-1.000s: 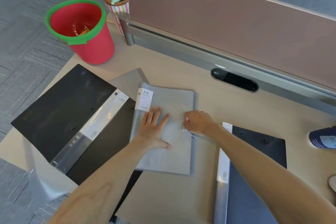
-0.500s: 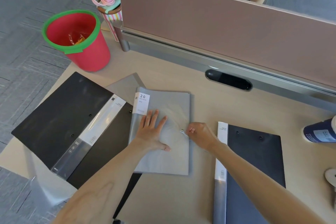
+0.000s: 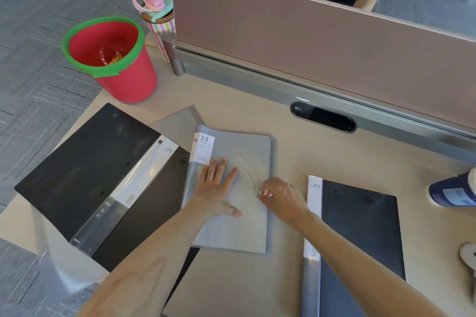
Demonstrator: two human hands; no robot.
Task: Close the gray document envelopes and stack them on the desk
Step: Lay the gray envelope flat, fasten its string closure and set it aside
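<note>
A gray document envelope with a white "20 pockets" label lies flat in the middle of the desk. My left hand presses flat on it, fingers spread. My right hand pinches a small metal snap near the envelope's right edge. A second gray envelope pokes out from beneath, at the upper left. A large gray sheet lies under the envelope toward me.
An open black folder lies at the left, over the desk edge. A closed dark folder lies at the right. A red bucket and a striped bottle stand at the back left, a blue cup at the right. A partition bounds the back.
My right hand has slid a little to the right along the envelope's edge and now holds the snap with its fingertips. My left hand stays pressed flat.
</note>
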